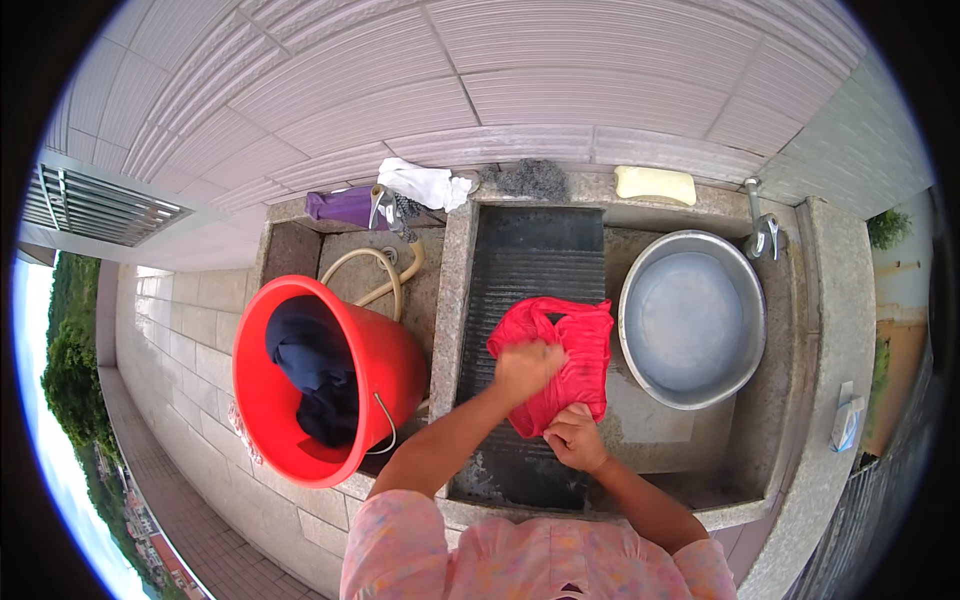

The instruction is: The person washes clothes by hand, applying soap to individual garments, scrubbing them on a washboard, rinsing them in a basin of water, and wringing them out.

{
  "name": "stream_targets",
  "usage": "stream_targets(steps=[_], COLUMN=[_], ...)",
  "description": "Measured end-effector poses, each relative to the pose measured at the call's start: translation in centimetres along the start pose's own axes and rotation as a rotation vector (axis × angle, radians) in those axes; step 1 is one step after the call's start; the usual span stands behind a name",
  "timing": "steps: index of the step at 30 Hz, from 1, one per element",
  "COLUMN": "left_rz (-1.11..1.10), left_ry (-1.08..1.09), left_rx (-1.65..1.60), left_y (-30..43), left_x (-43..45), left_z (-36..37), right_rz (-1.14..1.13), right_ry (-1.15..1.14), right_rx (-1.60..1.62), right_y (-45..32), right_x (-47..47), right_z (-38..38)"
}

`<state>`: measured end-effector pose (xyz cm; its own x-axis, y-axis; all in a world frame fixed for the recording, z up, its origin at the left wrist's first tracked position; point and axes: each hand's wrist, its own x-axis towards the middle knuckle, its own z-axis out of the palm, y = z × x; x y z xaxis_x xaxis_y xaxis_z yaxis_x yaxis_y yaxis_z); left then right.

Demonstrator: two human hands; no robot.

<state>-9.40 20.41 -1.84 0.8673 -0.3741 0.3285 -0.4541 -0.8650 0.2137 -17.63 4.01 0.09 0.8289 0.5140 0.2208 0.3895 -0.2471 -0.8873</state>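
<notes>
A wet red garment (585, 345) lies bunched over the dark ribbed washboard (536, 232) of a stone laundry sink, its right part overhanging the basin beside. My left hand (529, 369), blurred, is curled in a fist on the cloth's left-middle part. Near the lower edge, my right hand (576, 439) pinches the cloth between thumb and fingers. Just right of the garment stands a metal basin (690, 319) holding cloudy water. To the left, a red plastic bucket (401, 360) leans over, with dark clothes (315, 360) inside.
A beige hose (397, 281) runs from the left tap (382, 206). Along the back ledge lie a purple cloth or packet (337, 205), a white cloth (424, 184), dark grey mesh (536, 180) and a yellow soap bar (655, 184). Another tap (763, 236) stands behind the basin; a small box (847, 420) sits on the right rim.
</notes>
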Motion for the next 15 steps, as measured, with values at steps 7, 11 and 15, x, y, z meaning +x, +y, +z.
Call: stream_targets(steps=[7,11,15], left_rz=[-0.431,0.118,-0.212], left_ry=[-0.009,-0.155,-0.065], left_rx=[0.049,-0.247,0.153], left_y=[-3.7,4.7,-6.1], left_x=[5.0,-3.6,2.6], left_z=[0.9,-1.5,0.3], right_rz=[0.041,-0.014,-0.019], right_ry=[0.065,0.128,-0.019], right_rx=[0.063,0.066,0.14], right_y=[0.0,-0.7,-0.7], right_x=[0.0,-1.3,-0.6], right_z=[0.6,0.7,0.2])
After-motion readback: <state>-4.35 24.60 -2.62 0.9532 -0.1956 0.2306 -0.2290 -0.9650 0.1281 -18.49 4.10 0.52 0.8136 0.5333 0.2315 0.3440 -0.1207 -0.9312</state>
